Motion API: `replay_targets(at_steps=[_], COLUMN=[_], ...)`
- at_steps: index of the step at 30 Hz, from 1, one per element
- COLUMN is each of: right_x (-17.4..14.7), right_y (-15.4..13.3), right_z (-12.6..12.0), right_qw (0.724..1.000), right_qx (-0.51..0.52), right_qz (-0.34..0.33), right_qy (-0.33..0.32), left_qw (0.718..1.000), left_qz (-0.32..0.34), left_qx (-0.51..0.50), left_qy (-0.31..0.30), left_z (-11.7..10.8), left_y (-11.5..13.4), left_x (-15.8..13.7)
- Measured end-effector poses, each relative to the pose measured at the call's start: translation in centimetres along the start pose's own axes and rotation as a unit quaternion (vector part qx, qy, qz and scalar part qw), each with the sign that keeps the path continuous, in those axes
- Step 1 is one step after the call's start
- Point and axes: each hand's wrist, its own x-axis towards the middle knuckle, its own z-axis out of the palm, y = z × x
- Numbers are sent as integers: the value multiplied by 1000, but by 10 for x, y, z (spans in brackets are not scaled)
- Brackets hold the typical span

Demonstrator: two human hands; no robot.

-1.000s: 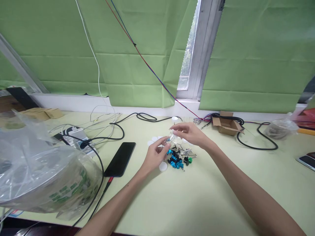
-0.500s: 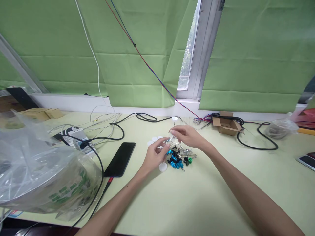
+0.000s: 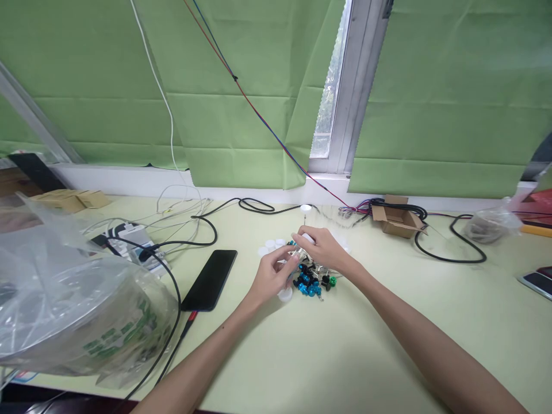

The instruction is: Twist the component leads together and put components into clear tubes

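My left hand (image 3: 271, 275) is closed around a small clear container (image 3: 298, 253), with its thumb and fingers at the sides. My right hand (image 3: 324, 248) meets it from above, its fingers closed on a white round cap (image 3: 307, 237) at the container's top. The contents are mostly hidden by my fingers. Just below lies a pile of small blue and black knob-like parts (image 3: 311, 288), with a green one (image 3: 332, 281) at its right edge. Silvery metal pieces are partly covered by my right hand. Several white discs (image 3: 269, 244) lie beside my left hand, another white disc (image 3: 285, 295) below it.
A black phone (image 3: 210, 280) lies to the left, near a big plastic-wrapped roll (image 3: 116, 322). Black cables (image 3: 259, 207) run along the back. An open cardboard box (image 3: 399, 221) and a clear bag (image 3: 491, 224) stand back right. Another phone (image 3: 537, 282) lies at the right edge.
My right hand has come down over the top of the clear container, and a white cap now shows under its fingers. My left hand has barely moved.
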Motion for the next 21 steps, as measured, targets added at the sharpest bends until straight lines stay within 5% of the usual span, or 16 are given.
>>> replay_targets(at_steps=[21], right_x=[-5], right_y=[-2], right_z=[3], right_qw=[999], right_qx=[-37], right_qz=[-34], right_qy=[6], left_qw=[998], left_qz=[21], left_qx=[39], left_qy=[-49], left_z=[0], left_y=[2], left_x=[-5])
